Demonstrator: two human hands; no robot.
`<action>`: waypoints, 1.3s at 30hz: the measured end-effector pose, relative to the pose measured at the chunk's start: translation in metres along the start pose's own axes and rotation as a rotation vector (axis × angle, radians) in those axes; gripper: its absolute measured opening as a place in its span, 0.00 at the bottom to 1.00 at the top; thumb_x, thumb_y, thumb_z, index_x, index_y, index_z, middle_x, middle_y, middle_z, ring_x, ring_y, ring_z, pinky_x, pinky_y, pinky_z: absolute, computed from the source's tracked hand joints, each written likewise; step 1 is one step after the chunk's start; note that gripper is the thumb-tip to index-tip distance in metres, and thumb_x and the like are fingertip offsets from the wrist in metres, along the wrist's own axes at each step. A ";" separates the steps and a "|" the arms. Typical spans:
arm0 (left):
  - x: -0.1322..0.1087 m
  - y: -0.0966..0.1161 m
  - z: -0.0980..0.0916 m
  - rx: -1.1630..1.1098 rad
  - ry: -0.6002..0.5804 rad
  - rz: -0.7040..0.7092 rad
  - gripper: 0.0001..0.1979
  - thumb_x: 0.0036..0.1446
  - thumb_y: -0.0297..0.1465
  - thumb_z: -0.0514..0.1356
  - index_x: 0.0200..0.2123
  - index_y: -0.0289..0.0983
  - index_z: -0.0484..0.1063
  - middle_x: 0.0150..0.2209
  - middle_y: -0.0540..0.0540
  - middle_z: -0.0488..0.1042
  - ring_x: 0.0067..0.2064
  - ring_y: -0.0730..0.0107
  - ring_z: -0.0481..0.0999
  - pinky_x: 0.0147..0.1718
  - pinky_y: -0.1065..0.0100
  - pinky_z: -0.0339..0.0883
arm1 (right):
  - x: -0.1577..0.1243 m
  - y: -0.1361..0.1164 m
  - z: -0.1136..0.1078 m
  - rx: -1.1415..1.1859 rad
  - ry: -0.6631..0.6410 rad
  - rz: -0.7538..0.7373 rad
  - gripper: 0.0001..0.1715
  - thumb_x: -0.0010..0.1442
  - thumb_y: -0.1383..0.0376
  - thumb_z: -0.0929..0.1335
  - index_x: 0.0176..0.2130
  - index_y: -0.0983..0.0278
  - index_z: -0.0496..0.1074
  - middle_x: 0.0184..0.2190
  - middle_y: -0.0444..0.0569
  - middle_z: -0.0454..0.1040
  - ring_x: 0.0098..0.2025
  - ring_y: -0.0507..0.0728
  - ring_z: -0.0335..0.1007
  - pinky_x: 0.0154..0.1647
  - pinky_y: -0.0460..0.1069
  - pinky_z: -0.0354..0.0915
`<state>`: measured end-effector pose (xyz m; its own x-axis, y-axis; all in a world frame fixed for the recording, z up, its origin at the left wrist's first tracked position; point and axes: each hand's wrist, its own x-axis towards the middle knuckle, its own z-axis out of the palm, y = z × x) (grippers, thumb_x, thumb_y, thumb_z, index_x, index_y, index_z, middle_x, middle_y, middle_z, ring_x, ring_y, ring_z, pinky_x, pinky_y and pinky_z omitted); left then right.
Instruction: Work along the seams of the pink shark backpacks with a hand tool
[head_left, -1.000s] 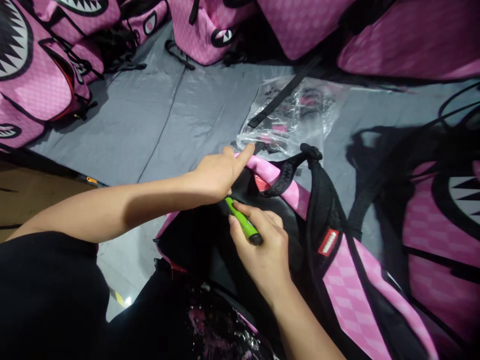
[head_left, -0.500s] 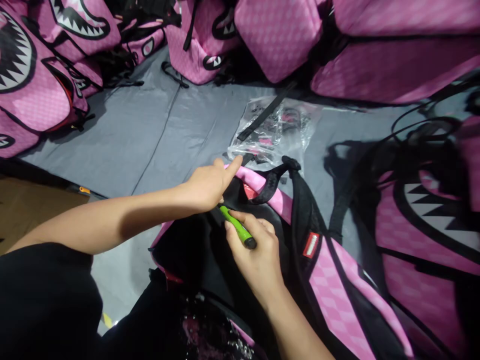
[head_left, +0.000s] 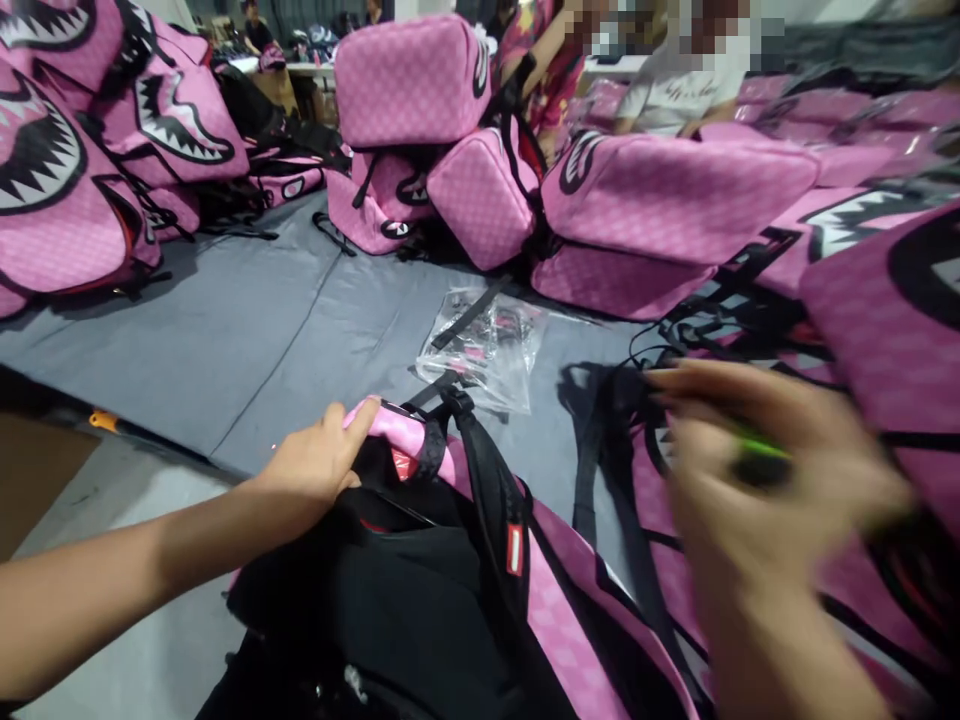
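A pink and black backpack (head_left: 375, 590) lies in front of me, its black lining turned toward me. My left hand (head_left: 319, 455) is closed round its pink top edge, beside the black carry loop. A black shoulder strap with a red label runs down its right side. Off to the right, apart from this backpack, my right hand (head_left: 772, 470) is raised and smeared by motion. Its fingers are closed round a green-handled tool (head_left: 761, 455) with a black end; the working tip cannot be made out.
Behind the backpack, a clear plastic bag (head_left: 487, 345) with small parts and a black strap lies on the grey table cover (head_left: 262, 320). Pink backpacks (head_left: 405, 80) are piled along the back, left and right. An orange-handled item (head_left: 103, 421) is at the table's left edge. People stand beyond.
My right hand has lifted away from the backpack's top edge and swung right with the green-handled tool. The left hand stays on the edge. My view has tilted up.
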<state>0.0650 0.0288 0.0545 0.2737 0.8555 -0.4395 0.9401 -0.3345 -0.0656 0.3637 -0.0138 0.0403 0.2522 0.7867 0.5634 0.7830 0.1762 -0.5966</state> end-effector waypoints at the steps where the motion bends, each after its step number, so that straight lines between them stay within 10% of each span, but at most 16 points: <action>1: 0.002 0.001 0.002 0.008 0.005 0.005 0.42 0.60 0.29 0.60 0.72 0.41 0.40 0.53 0.36 0.65 0.47 0.52 0.78 0.43 0.57 0.74 | 0.013 0.015 0.022 -0.068 -0.085 -0.018 0.18 0.60 0.73 0.63 0.47 0.64 0.74 0.45 0.55 0.77 0.49 0.63 0.74 0.54 0.59 0.66; 3: 0.007 0.003 0.006 0.014 0.000 0.003 0.44 0.58 0.27 0.61 0.72 0.42 0.40 0.54 0.36 0.66 0.47 0.53 0.78 0.42 0.59 0.74 | 0.030 0.040 0.077 -0.516 -0.699 -0.125 0.20 0.58 0.75 0.63 0.47 0.66 0.76 0.47 0.56 0.77 0.48 0.61 0.75 0.50 0.53 0.68; 6: 0.011 0.001 0.014 0.028 0.021 -0.020 0.44 0.58 0.26 0.59 0.72 0.46 0.42 0.51 0.38 0.69 0.44 0.55 0.79 0.38 0.61 0.76 | 0.037 0.064 0.148 -0.655 -0.961 -0.156 0.14 0.55 0.75 0.66 0.40 0.66 0.78 0.42 0.55 0.79 0.45 0.61 0.77 0.45 0.49 0.69; 11: 0.025 -0.012 0.032 0.039 0.138 0.045 0.42 0.58 0.27 0.62 0.72 0.43 0.47 0.47 0.41 0.72 0.41 0.60 0.79 0.37 0.65 0.76 | 0.032 0.085 0.185 -0.854 -0.919 0.003 0.25 0.62 0.76 0.59 0.57 0.75 0.69 0.41 0.65 0.77 0.42 0.63 0.79 0.40 0.51 0.71; 16: 0.049 -0.015 0.034 0.080 0.131 0.068 0.41 0.58 0.29 0.64 0.71 0.41 0.51 0.42 0.42 0.72 0.33 0.64 0.78 0.32 0.66 0.75 | 0.031 0.087 0.189 -0.934 -0.832 -0.013 0.39 0.64 0.78 0.52 0.71 0.74 0.41 0.65 0.76 0.55 0.44 0.63 0.77 0.39 0.54 0.72; 20: 0.057 -0.017 0.037 0.078 0.127 0.092 0.40 0.59 0.26 0.62 0.71 0.41 0.49 0.41 0.44 0.71 0.32 0.67 0.78 0.32 0.67 0.74 | 0.038 0.093 0.199 -0.847 -0.865 -0.074 0.25 0.70 0.66 0.55 0.63 0.70 0.61 0.64 0.65 0.61 0.45 0.61 0.77 0.41 0.51 0.71; 24: 0.055 -0.020 0.042 0.075 0.141 0.105 0.40 0.60 0.28 0.62 0.71 0.40 0.47 0.44 0.41 0.70 0.34 0.65 0.78 0.33 0.67 0.73 | 0.049 0.097 0.210 -0.852 -0.859 0.024 0.36 0.68 0.46 0.60 0.58 0.72 0.65 0.53 0.67 0.71 0.46 0.65 0.76 0.40 0.53 0.70; 31: 0.053 -0.018 0.031 0.045 0.129 0.089 0.44 0.56 0.29 0.67 0.71 0.41 0.48 0.42 0.44 0.70 0.33 0.66 0.77 0.28 0.70 0.68 | 0.048 0.088 0.212 -0.843 -0.888 -0.066 0.22 0.67 0.73 0.55 0.51 0.75 0.71 0.48 0.70 0.72 0.46 0.66 0.76 0.41 0.52 0.67; 39: 0.055 -0.025 0.034 0.020 0.153 0.109 0.45 0.56 0.33 0.66 0.71 0.41 0.46 0.46 0.41 0.70 0.39 0.63 0.77 0.37 0.67 0.71 | 0.043 0.091 0.175 -0.824 -0.913 -0.109 0.18 0.66 0.69 0.60 0.47 0.63 0.76 0.51 0.53 0.75 0.42 0.59 0.77 0.36 0.48 0.66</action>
<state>0.0497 0.0708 0.0011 0.4026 0.8636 -0.3036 0.8995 -0.4348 -0.0440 0.3467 0.1395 -0.0895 -0.0676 0.9742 -0.2155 0.9829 0.1021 0.1531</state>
